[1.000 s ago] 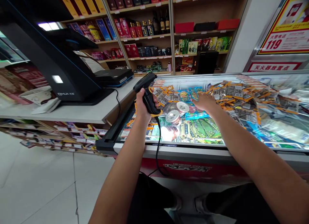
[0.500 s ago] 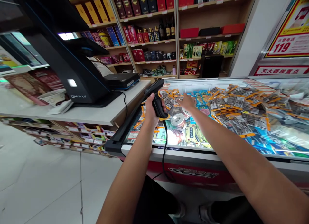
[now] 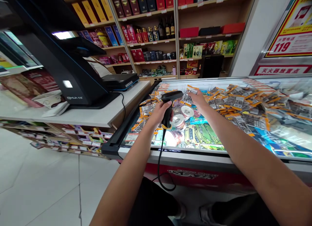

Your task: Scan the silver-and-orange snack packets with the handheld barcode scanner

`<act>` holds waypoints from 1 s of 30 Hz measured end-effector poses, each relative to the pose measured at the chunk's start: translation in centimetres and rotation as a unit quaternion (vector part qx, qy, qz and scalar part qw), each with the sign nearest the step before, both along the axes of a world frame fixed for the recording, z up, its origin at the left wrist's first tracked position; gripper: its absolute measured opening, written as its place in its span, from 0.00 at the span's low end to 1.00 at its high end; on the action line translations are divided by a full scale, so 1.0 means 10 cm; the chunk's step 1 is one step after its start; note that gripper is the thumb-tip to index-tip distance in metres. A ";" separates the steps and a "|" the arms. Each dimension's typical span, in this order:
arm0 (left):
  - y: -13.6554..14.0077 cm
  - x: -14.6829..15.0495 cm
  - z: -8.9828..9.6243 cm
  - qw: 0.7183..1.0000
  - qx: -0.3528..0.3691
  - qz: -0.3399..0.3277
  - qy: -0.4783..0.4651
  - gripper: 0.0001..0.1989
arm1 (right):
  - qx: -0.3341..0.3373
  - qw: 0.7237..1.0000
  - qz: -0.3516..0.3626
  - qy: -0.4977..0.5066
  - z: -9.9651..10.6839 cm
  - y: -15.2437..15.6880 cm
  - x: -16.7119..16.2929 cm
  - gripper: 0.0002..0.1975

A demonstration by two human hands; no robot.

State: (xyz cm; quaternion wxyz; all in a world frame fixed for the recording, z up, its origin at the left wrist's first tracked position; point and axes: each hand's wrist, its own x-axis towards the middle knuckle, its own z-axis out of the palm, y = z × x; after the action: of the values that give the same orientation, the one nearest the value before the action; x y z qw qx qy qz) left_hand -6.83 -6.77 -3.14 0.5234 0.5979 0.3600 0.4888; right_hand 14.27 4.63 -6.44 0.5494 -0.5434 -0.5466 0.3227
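My left hand [image 3: 161, 115] is wrapped round the grip of a black and yellow barcode scanner [image 3: 168, 110], whose head points right and whose cord hangs down in front. In my right hand [image 3: 197, 99] a small clear packet with orange edges [image 3: 188, 95] is pinched, held up just off the scanner's front end. Beneath both hands is the glass-topped chest freezer [image 3: 136, 150], with round tubs [image 3: 187, 111] and green bags [image 3: 208, 135] showing through. A big heap of similar orange-edged packets [image 3: 235, 102] lies to the right of my right hand.
On the left, a white counter [image 3: 107, 114] carries a black checkout terminal [image 3: 80, 80] and a flat black device [image 3: 120, 80]. Shelves of boxes and bottles [image 3: 152, 34] stand behind the freezer. The scanner's cord [image 3: 159, 167] loops before the freezer's front.
My right hand has picked up a packet and lifted it towards the scanner. My left hand has turned the scanner so its head faces right, towards the packet.
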 end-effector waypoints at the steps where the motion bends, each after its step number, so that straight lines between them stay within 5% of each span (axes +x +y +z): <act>1: 0.00 0.01 -0.01 1.000 -0.005 -0.012 0.013 0.19 | 0.006 0.999 -0.011 0.036 0.00 0.00 0.04 0.22; 7: -0.02 0.04 -0.04 0.993 -0.044 -0.082 0.074 0.19 | -0.005 0.998 -0.031 0.053 0.00 0.00 0.25 0.23; 13: -0.04 0.09 -0.09 0.976 -0.007 -0.154 0.154 0.20 | -0.001 0.999 -0.032 0.002 -0.02 -0.03 0.34 0.23; 30: -0.06 0.08 -0.05 0.973 0.016 -0.145 0.178 0.20 | 0.009 0.999 -0.044 0.022 0.02 -0.04 0.36 0.16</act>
State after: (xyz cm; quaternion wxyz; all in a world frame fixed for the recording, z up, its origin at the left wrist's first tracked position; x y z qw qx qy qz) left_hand -6.02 -7.42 -3.63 0.5065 0.7294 0.3489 0.2995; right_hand 17.91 4.25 -6.24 0.5796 -0.5550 -0.5127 0.3051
